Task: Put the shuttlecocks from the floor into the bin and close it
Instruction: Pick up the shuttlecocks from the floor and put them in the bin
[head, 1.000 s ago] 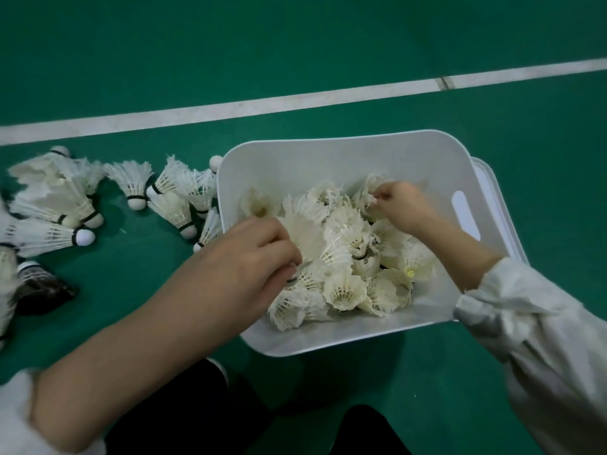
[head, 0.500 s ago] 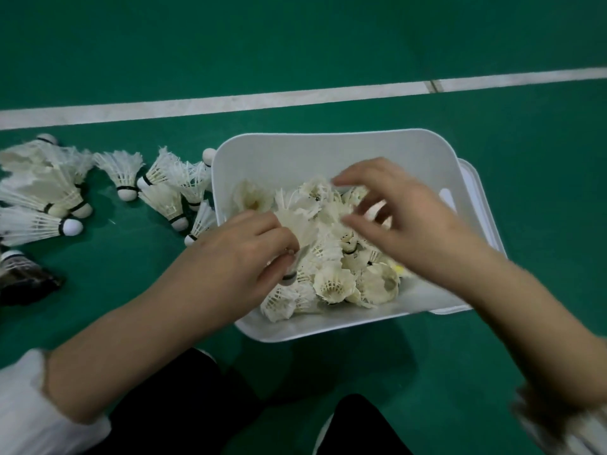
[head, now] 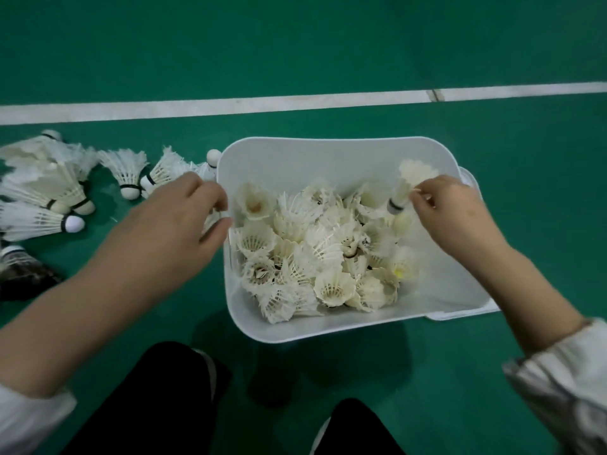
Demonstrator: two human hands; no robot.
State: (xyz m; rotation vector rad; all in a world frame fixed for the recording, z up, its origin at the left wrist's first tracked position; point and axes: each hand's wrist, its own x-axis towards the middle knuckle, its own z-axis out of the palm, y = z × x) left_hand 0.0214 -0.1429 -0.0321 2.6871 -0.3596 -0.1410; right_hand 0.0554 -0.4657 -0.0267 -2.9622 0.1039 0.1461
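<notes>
Loading is under way. The right hand (head: pixel 460 218) holds one shuttlecock (head: pixel 410 182) in a pinching grip, cork down, over the far right corner of the white bin (head: pixel 328 142), above the heap of shuttlecocks (head: pixel 322 254) inside. The left hand (head: pixel 177 224) hovers at the bin's left rim with its fingers curled; I cannot tell whether its grip holds anything. Loose shuttlecocks (head: pixel 49 192) lie on the floor (head: pixel 295 44) to the left. The next move is probably to drop this one in and gather the rest. The lid (head: pixel 468 178) is not yet on.

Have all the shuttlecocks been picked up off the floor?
No, a cluster of shuttlecocks lies on the green floor to the left of the open white bin.
</notes>
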